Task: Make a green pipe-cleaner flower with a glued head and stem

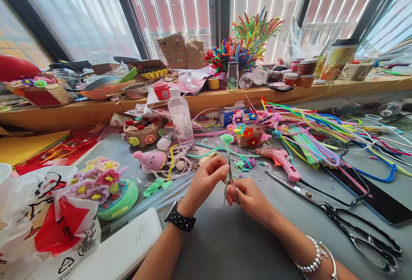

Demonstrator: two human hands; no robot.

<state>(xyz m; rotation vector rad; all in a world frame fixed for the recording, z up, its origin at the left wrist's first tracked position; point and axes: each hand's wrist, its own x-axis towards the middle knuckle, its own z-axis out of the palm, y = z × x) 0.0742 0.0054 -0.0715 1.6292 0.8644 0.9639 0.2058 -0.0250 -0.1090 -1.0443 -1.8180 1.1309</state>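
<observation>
My left hand [209, 178], with a dotted watch strap at its wrist, pinches the thin stem of a green fuzzy pipe-cleaner flower [227, 139]. The flower head stands upright above my fingers. My right hand [249, 196] is closed around the handles of small scissors [229, 178]; their blades point up along the stem, close to my left fingertips. Whether the blades touch the stem I cannot tell. Green and purple fuzzy scraps [246, 163] lie on the grey table [219, 245] just beyond my hands.
On the right lie a pink hot glue gun [281, 164], big black-handled scissors [334, 215], a phone [373, 194] and many pipe cleaners [309, 138]. Leftward are a clear bottle [180, 119], a pink crocheted piece [149, 159], a flower pot craft [119, 198], a white box [128, 245] and a plastic bag [48, 220].
</observation>
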